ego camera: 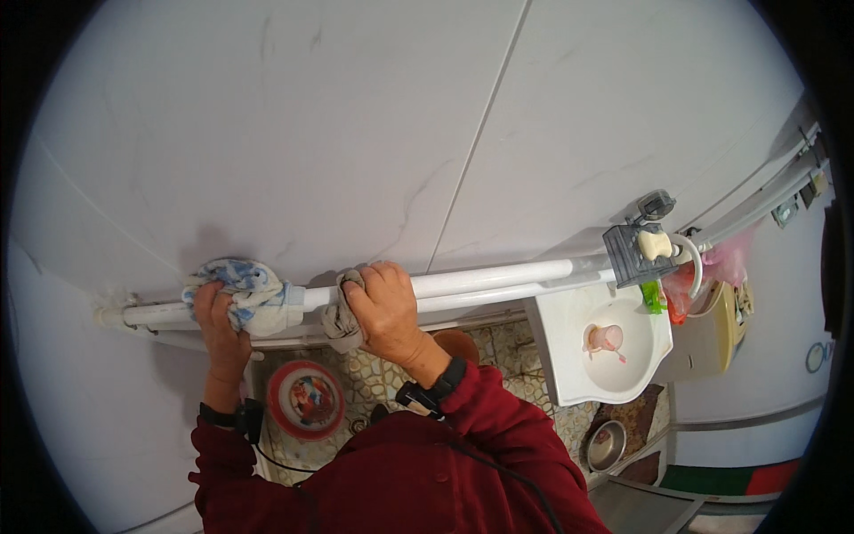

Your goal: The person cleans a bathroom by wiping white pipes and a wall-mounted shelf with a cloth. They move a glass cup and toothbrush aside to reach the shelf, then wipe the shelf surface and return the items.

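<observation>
Two white pipes (494, 278) run side by side along the pale marbled wall. My left hand (223, 334) grips a blue-and-white cloth (248, 294), which is bunched around the pipe near its left end. Further right, my right hand (387, 317) is closed over the pipe with a grey-brown cloth (343, 317) held under its thumb and fingers. Part of that cloth hangs below the pipe. The palm side of both hands is hidden.
A white washbasin (627, 347) with a pink cup (606, 338) stands right. Above it, a grey soap rack (630, 253) holds a soap bar (654, 245). Below are a red-rimmed basin (273, 400), a metal bowl (606, 446) and pebble-patterned floor (373, 374). A toilet cistern (707, 347) sits far right.
</observation>
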Demonstrator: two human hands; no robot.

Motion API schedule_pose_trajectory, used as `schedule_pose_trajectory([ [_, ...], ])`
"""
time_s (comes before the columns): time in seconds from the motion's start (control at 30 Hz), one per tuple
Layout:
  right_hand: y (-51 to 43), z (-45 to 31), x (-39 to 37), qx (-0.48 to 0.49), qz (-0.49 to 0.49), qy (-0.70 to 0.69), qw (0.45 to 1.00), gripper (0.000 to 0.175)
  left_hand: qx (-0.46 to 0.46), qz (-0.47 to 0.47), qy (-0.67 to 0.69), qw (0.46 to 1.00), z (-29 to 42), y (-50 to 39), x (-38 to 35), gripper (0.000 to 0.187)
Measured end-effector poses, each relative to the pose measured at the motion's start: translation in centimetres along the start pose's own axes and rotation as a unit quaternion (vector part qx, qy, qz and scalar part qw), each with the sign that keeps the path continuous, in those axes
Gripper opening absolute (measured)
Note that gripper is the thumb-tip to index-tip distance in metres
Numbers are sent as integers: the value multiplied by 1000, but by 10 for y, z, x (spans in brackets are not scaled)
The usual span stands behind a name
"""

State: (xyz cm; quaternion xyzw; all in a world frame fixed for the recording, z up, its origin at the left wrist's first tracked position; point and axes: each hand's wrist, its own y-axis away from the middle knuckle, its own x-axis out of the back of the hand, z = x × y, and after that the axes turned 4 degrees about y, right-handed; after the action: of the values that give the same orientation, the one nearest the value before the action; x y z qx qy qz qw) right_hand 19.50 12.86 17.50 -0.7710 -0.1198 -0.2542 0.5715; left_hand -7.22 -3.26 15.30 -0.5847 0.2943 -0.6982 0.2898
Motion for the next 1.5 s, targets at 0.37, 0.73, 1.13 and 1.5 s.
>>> schedule_pose_trajectory([
  [0.37, 108, 90, 145, -499, 512, -240, 657, 36, 17, 22, 39, 999, -2, 5, -6, 64],
  [0.73, 82, 34, 27, -442, 428, -294, 731, 42, 16, 9, 20, 1000, -4, 7, -5, 62],
  [1.13, 97, 6, 66, -404, 115, -178, 890, 30, 0, 7, 20, 1000, -5, 6, -4, 60],
  [1.5, 124, 89, 88, -139, -116, 294, 938, 56, -5, 9, 24, 1000, -6, 8, -7, 66],
])
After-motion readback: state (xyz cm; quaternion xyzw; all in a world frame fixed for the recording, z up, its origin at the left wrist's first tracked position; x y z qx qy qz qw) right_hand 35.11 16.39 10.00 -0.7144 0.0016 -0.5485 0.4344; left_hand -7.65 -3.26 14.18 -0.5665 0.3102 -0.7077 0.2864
